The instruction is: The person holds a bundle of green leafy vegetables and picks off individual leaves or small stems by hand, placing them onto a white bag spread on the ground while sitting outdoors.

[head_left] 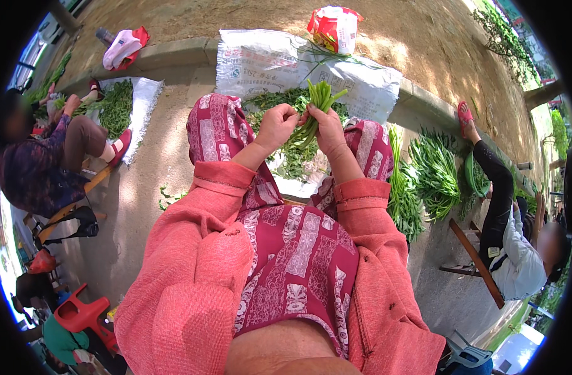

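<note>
My right hand is wrapped round a bunch of green vegetable stems, cut ends pointing up and away from me, leaves hanging below the fist. Close against its left side is my left hand, its thumb and fingers pinched together. Whatever may be between those fingertips is too small to make out. Below both hands, between my knees, loose picked leaves lie in a heap on pale sheeting. A white woven sack is spread flat just beyond my knees.
Long leafy bundles lie on the ground to my right. A red and white bag stands beyond the sack, by the kerb. Seated people work at left; another person sits at right. A red stool is lower left.
</note>
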Demonstrator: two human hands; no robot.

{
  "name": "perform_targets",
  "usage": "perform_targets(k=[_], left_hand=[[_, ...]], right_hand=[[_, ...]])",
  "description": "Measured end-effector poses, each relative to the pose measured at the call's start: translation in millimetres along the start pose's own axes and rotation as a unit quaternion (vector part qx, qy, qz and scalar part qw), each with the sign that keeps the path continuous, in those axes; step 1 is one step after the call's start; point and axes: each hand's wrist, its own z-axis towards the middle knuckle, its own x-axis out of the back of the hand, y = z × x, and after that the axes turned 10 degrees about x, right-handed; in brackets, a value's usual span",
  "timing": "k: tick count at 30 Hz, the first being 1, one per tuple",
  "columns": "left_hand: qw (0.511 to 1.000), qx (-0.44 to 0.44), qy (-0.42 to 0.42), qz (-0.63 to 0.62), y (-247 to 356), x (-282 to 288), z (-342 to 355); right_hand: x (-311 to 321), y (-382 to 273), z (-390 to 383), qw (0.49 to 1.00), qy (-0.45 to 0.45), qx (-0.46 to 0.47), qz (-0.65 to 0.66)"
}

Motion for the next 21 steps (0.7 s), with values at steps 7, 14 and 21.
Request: perform_targets(k=[7,14,21], left_hand=[[0.976,0.137,0.007,-0.168,-5,3,7],[0.989,0.044,0.111,-0.083,-15,10,14],[0.995,-0.045,0.079,0.027,-4,5,9]], right_hand=[[0,2,1,0.994,0.041,-0.002,0.103],[6,-4,3,0.996,0.057,0.002,0.063],[5,3,3,0.999,0.040,-0.018,0.013]])
